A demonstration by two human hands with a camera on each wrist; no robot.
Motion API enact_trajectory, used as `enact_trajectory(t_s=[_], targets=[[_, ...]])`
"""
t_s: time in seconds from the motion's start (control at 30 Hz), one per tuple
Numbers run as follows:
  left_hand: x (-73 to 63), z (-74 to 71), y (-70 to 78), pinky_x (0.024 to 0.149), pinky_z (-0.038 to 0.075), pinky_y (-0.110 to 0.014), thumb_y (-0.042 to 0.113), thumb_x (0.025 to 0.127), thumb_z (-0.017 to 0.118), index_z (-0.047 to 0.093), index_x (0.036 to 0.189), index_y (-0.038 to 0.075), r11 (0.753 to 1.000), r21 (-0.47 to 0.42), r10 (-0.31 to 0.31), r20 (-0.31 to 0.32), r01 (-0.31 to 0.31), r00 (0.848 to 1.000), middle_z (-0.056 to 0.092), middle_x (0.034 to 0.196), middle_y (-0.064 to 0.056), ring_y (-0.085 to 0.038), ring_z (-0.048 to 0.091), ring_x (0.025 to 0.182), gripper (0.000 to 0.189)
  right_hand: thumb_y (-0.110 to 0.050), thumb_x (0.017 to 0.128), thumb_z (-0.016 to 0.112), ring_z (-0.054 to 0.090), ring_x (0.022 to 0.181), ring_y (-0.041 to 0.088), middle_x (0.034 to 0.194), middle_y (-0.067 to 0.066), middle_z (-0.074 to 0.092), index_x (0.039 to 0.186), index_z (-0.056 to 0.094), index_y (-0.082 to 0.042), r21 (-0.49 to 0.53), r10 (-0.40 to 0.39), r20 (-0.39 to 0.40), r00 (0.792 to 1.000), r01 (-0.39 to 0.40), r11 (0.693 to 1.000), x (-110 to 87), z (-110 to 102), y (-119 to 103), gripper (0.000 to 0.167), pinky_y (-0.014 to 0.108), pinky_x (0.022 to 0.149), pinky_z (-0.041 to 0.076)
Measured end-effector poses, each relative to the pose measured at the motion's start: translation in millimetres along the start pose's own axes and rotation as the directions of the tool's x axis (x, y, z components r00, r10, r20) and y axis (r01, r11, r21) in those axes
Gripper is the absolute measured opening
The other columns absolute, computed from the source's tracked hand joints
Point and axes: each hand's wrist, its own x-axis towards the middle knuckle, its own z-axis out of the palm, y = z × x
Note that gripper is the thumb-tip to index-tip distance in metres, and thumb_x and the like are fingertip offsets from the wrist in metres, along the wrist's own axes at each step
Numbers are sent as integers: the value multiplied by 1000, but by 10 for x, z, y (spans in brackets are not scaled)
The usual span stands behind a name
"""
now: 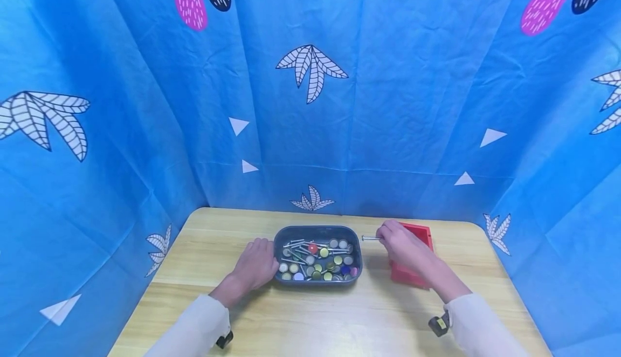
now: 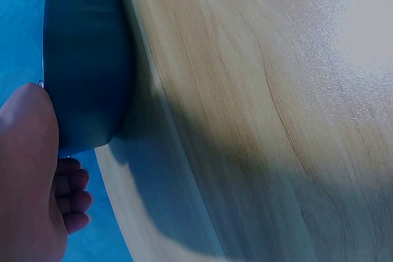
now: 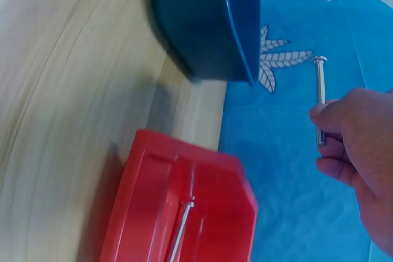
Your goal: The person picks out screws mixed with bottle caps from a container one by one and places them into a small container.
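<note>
My left hand [image 1: 254, 262] grips the left end of a dark grey plastic bin [image 1: 315, 283], thumb against its wall in the left wrist view. Inside the bin lie long metal bolts [image 1: 294, 255] mixed with round caps [image 1: 324, 252] in silver, gold and a few other colours. My right hand [image 1: 405, 246] pinches one bolt [image 3: 320, 84] between thumb and fingers, its flat head pointing left toward the grey bin. That hand is above a red bin [image 1: 411, 278], partly covering it. One bolt [image 3: 180, 231] lies in the red bin in the right wrist view.
Both bins stand on a light wooden table [image 1: 330, 319], the red one to the right with a gap between them. Blue patterned cloth [image 1: 412, 103] hangs behind the table and along both sides.
</note>
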Motion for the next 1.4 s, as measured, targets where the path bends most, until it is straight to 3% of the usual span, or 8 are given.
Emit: enact_trajectory(t_s=[0.63,0.8,1.03,1.4], targets=[[-22,42,-2,82,42,-39,25,94,58,59,103,1,1000,-23,-5,-7,4,1000,51,86,-7,-23,45,83,26,3,86,75,63,90,20,93,5,66,97,69,-5,-34,48,-48,998,-49,998,-381,23,318,16,38,82,60],[-23,45,-1,80,41,-38,24,93,58,59,100,2,1000,-18,-3,-30,2,1000,51,85,-6,-23,45,82,24,2,88,73,65,92,22,95,6,67,100,69,-5,-30,117,-3,993,-117,993,-439,-4,398,14,40,84,60],[-18,46,8,78,41,-37,25,93,59,59,100,2,1000,-18,14,-42,-14,999,49,83,-6,-22,43,80,24,2,91,69,66,104,30,103,12,68,105,69,-3,-22,247,77,966,-247,969,-497,-39,476,15,46,90,60],[-9,37,0,81,41,-37,26,94,56,58,101,2,1000,-10,-2,-16,1,1000,51,86,-5,-23,45,83,26,3,87,75,66,104,31,104,14,68,106,69,-1,-13,297,117,948,-297,955,-545,-6,582,20,46,87,61]])
